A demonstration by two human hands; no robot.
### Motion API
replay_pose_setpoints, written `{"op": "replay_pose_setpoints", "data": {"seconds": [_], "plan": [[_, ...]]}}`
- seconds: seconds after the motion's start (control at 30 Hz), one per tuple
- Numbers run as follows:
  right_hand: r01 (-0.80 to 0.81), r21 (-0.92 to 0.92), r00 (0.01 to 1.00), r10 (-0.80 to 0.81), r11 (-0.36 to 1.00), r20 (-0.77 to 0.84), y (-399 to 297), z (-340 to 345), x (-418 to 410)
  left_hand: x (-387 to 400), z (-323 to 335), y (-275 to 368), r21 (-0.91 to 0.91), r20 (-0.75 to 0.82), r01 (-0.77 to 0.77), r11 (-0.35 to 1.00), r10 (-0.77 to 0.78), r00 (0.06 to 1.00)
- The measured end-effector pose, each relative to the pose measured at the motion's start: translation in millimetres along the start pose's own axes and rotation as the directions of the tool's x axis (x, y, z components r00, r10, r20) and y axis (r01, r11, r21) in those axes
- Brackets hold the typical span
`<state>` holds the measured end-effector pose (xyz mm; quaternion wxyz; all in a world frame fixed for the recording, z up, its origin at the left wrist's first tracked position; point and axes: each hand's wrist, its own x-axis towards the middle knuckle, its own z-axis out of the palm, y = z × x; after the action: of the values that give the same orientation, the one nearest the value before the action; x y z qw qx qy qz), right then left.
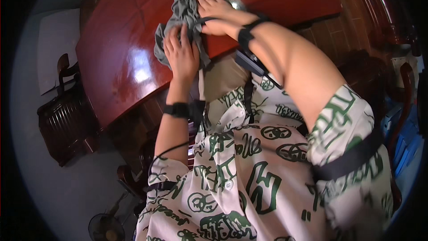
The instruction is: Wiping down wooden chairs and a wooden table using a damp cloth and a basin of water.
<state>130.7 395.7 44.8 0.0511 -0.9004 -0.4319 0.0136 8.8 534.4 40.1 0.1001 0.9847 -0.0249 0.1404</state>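
A crumpled grey cloth (187, 10) lies bunched in a long heap on the glossy red-brown wooden table (130, 26), close to its near edge. My left hand (182, 50) rests palm down on the lower part of the cloth, its fingers slightly spread. At the upper right side of the heap is my right hand (215, 8), with its fingertips laid over the fabric. The right hand and forearm look doubled and blurred. Black straps circle both wrists, and a dark device (252, 62) is attached by the right forearm.
A dark wooden chair (67, 120) stands left of the table. At the lower left is a fan (106, 227). Dark wooden furniture (378, 6) stands at the upper right, and blue objects (399, 140) sit at the right. A thin black cable (170, 148) runs along my left arm.
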Motion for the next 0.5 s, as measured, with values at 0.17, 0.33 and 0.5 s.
{"op": "replay_pose_setpoints", "data": {"seconds": [0.17,0.33,0.5], "plan": [[0.114,0.203,0.981,-0.078,0.973,-0.177,41,-22,-80,-11,-24,27,0.134,0.216,0.017,0.991,-0.046,0.975],[-0.179,0.178,0.975,0.199,0.967,-0.099,98,-41,-154,24,-7,60,0.012,0.311,-0.231,0.973,0.216,0.925],[-0.452,0.120,0.843,0.467,0.884,-0.268,144,-21,-195,89,41,123,-0.075,0.196,-0.444,0.893,0.449,0.872]]}}
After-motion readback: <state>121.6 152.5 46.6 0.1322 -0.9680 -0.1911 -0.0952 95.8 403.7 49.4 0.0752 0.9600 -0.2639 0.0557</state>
